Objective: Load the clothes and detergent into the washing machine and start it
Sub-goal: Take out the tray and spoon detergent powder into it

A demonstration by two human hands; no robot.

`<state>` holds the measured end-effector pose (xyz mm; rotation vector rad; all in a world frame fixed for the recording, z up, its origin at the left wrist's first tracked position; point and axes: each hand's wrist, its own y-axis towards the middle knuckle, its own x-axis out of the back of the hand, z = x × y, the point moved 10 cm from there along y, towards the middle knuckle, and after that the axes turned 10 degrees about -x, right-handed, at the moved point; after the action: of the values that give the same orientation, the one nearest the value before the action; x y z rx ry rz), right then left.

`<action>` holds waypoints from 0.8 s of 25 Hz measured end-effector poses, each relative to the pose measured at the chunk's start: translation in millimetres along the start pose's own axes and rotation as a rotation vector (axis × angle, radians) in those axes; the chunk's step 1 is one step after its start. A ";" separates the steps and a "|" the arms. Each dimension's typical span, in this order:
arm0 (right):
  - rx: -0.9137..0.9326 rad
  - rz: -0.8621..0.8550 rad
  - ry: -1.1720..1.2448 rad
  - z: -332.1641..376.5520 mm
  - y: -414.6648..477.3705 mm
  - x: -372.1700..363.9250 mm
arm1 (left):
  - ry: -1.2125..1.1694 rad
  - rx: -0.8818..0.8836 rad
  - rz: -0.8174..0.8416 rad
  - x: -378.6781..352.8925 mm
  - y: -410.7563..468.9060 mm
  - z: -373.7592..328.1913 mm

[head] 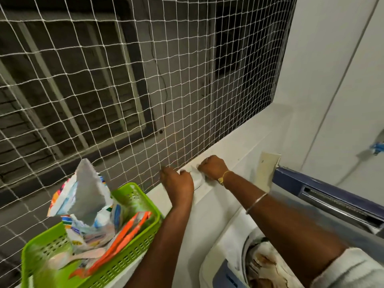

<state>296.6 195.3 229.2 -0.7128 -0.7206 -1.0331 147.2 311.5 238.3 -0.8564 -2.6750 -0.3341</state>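
Observation:
Both my hands reach over a white ledge and grip a small white packet (196, 176) between them. My left hand (176, 180) is closed on its left end and my right hand (213, 167) is closed on its right end. Below my right arm, the top-loading washing machine (218, 265) stands with its blue lid (324, 192) raised, and brown and white clothes (268, 265) lie in the drum. A green plastic basket (128, 258) at lower left holds a torn-open detergent bag (89, 206) and orange sachets (124, 235).
A white rope net (124, 90) covers the opening behind the ledge (234, 146). A cream bottle or tube (267, 173) stands on the ledge beside the lid. White wall and a blue tap (377, 147) are at right.

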 end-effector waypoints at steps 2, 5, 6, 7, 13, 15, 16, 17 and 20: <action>-0.021 0.009 0.061 -4.5 1.7 0.2 | 0.019 0.004 0.000 1.6 2.2 2.9; -0.022 0.032 0.106 -5.9 -1.6 0.6 | -0.017 0.054 0.010 0.7 0.5 21.9; -0.032 0.042 0.104 -7.6 -2.0 -1.6 | -0.036 0.106 0.006 0.5 -1.4 29.3; -0.058 0.047 0.146 -10.8 -3.0 -2.9 | -0.056 0.163 -0.004 1.4 -4.4 36.3; -0.059 -0.047 0.253 -13.7 -17.7 4.6 | -0.176 0.248 -0.029 2.9 -11.8 54.6; -0.051 -0.061 0.272 -16.7 -25.2 7.9 | -0.204 0.223 -0.026 1.0 -13.0 51.7; -0.043 -0.070 0.281 -18.8 -29.4 10.0 | -0.227 0.205 -0.021 -0.4 -14.3 47.9; -0.032 -0.088 0.283 -20.3 -36.1 14.5 | -0.255 0.184 -0.012 -1.9 -16.4 43.7; -0.042 -0.144 0.368 -36.6 -55.1 30.6 | -0.344 0.144 0.033 -13.1 -24.4 34.6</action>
<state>262.8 132.2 242.7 -0.4921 -0.4353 -1.2727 135.1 296.0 198.5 -0.9891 -2.9468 0.0194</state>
